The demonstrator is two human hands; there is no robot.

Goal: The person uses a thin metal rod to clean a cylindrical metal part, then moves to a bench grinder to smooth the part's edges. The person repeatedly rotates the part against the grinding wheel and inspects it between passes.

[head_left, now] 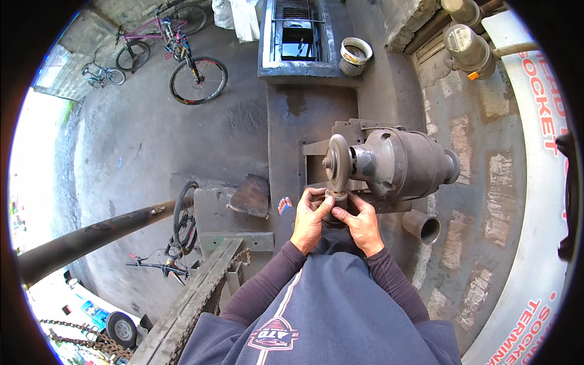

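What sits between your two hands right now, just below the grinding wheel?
In the head view, a small round metal part sits between the left hand and right hand, gripped by both, close under the grinding wheel.

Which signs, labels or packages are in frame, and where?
Banner: right edge, curved white sheet with red lettering.
Bags: top centre by the wall, white, slumped.
Bucket: top centre right of the grate, round, pale label band.
Shirt emblem: bottom centre on the blue top, red and white shield shape.
No screens.
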